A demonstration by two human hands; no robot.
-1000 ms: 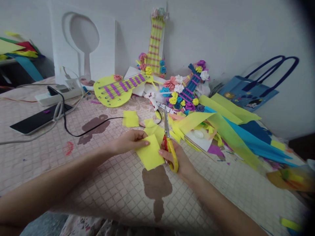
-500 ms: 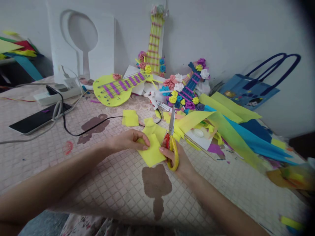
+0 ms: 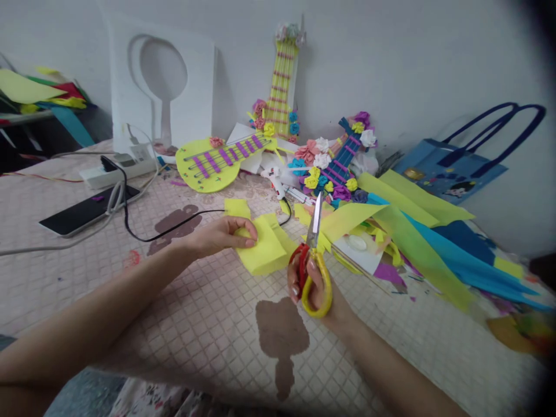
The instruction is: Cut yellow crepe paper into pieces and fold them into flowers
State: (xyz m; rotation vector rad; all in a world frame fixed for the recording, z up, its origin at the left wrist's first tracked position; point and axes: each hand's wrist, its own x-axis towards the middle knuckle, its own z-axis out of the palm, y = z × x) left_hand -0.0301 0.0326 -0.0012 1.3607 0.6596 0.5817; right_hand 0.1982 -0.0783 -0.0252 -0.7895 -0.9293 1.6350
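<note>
Grips scissors (image 3: 313, 238) in the right hand (image 3: 337, 304), with fingers and thumb wrapped around the red and yellow handles. Aims the blades away from the body, with the long axis running outward and leaning slightly right at the tips. Touches yellow paper (image 3: 267, 246), just left of the scissors over the patterned tablecloth (image 3: 208, 324), with curved fingers of the left hand (image 3: 223, 233); impossible to tell whether pinching or merely resting. Almost square, that paper, and turned askew, so without a clear long axis.

Seems to be arranging paper rather than cutting. For any cut from here, would need to lift an edge and bring the blades across.

Beyond, a yellow square (image 3: 237, 207), then a glue gun (image 3: 275, 184), a yellow guitar (image 3: 212, 180) and, behind, a white board (image 3: 198, 87).
</note>
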